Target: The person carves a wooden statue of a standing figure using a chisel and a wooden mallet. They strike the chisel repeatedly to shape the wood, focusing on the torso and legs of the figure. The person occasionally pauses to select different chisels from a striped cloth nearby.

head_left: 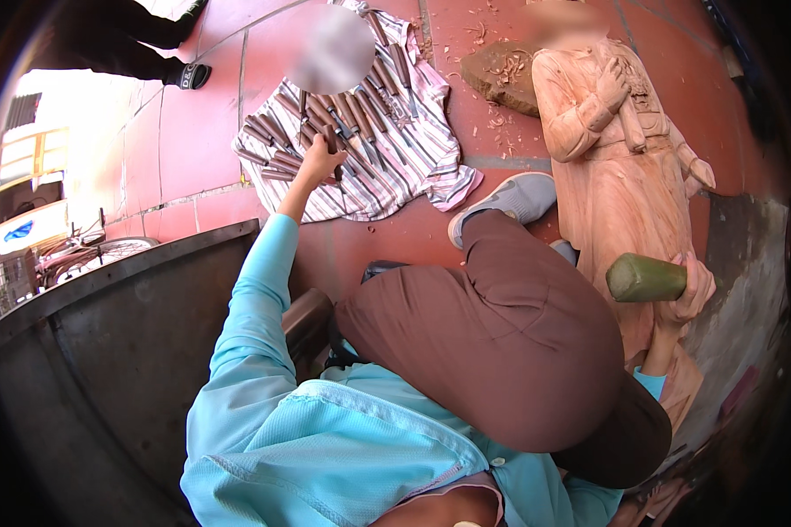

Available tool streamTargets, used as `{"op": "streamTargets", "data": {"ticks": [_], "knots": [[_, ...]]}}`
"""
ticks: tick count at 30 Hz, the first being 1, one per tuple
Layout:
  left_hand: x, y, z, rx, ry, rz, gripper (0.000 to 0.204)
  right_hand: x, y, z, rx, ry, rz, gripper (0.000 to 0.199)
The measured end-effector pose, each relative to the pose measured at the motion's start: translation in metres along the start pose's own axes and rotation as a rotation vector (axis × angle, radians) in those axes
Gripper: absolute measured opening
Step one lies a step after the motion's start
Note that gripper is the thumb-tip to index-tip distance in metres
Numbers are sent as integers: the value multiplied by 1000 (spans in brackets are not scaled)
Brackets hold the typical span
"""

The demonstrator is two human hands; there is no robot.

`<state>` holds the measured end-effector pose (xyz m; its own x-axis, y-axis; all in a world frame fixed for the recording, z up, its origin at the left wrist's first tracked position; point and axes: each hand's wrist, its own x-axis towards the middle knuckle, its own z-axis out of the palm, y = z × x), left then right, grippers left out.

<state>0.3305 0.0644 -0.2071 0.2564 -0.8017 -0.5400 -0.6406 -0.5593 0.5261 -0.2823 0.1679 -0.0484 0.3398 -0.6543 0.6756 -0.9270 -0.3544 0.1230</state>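
My left hand (319,164) is reached out over a striped cloth (369,205) on the floor, its fingers closed round the brown wooden handle of a carving chisel (330,138). Several more wooden-handled chisels (355,112) lie side by side on this cloth, their metal blades pointing various ways. In my right hand (696,288) is a green mallet (643,278), gripped above the lower part of a large carved wooden figure (624,206). The figure lies on its back to my right, with one carved hand at its chest. Whether the mallet touches it I cannot tell.
A rough wooden block (504,77) with shavings on it sits by the figure's shoulder. Curled shavings dot the red tiles (479,132). A dark metal panel (132,334) rises at my left, a bicycle (105,250) beyond it. Another person's foot (193,75) is at far left.
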Motion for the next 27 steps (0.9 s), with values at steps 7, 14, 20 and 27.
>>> {"op": "streamTargets", "data": {"ticks": [7,14,20,27], "knots": [[46,15,49,-473,45,-63,42,5,-4,-3,8,-2,-2,37],[32,8,79,410,250,270,38,12,-8,-11,43,-44,43,34],[85,-66,57,-244,-82,-146,18,9,-6,-10,103,-9,102,33],[-42,138,22,-836,-341,-69,31,2,2,-21,86,7,130,42]]}}
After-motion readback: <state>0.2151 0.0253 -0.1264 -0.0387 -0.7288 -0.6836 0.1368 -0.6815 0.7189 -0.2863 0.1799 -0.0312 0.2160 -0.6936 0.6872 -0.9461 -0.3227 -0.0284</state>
